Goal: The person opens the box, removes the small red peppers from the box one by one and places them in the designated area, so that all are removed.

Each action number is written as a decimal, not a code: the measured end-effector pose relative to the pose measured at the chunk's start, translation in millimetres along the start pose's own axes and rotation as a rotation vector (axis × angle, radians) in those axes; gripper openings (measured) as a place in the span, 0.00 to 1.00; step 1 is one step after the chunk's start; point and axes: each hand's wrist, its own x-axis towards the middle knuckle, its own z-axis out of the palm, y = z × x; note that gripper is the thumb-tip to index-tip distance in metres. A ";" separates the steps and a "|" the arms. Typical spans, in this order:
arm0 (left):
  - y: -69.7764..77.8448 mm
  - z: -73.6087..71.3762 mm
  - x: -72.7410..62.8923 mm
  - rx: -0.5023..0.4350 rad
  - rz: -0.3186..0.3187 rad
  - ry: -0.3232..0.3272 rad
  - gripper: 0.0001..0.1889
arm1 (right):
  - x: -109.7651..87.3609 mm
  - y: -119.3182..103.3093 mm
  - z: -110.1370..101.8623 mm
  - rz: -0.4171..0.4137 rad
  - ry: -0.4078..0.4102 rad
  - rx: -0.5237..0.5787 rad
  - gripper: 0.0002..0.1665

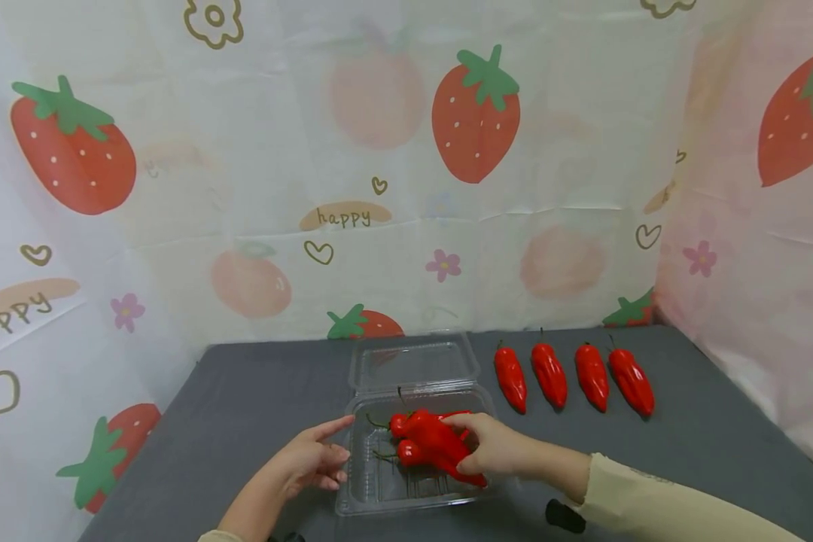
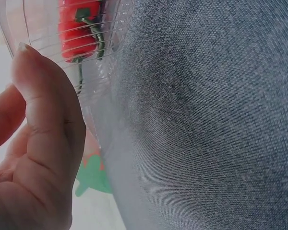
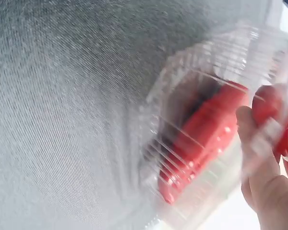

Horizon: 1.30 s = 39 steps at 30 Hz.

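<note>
A clear plastic clamshell container (image 1: 373, 497) lies on the dark grey cloth with its lid (image 1: 413, 361) folded back. Inside it is a pile of red peppers with green stems, one (image 1: 409, 453) along the front. My right hand (image 1: 497, 448) reaches over the container's right side and grips a red pepper (image 1: 436, 436) on top of the pile. In the right wrist view a blurred red pepper (image 3: 201, 139) shows through the container wall beside that hand. At the container's left rim is my left hand (image 1: 312, 461), index finger extended to the rim, other fingers loosely bent, holding nothing.
To the right of the lid, several red peppers (image 1: 549, 376) lie in a row on the grey tabletop (image 1: 264, 391). A small black object (image 1: 564, 516) sits below the right sleeve. Behind the table hangs a strawberry-printed curtain (image 1: 406, 256).
</note>
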 end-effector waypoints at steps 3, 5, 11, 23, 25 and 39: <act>1.0 0.5 -0.4 0.008 -0.002 0.002 0.34 | -3.2 -2.8 -6.7 -0.004 0.020 0.069 0.35; 1.6 0.6 -0.6 0.014 -0.003 0.002 0.34 | -5.6 -4.0 -10.6 -0.003 0.032 0.129 0.33; 2.9 0.6 -0.7 0.015 -0.002 -0.008 0.34 | -15.8 -7.6 -19.2 0.043 0.087 0.215 0.41; 3.2 0.6 -0.9 0.033 -0.011 0.010 0.34 | -38.0 0.9 -39.1 0.095 0.140 0.292 0.50; 3.2 0.4 -1.0 0.033 -0.012 0.008 0.34 | -41.8 3.6 -42.0 0.116 0.158 0.299 0.50; 1.9 0.2 -1.2 0.032 -0.009 -0.007 0.34 | -62.3 22.5 -55.3 0.216 0.305 0.323 0.45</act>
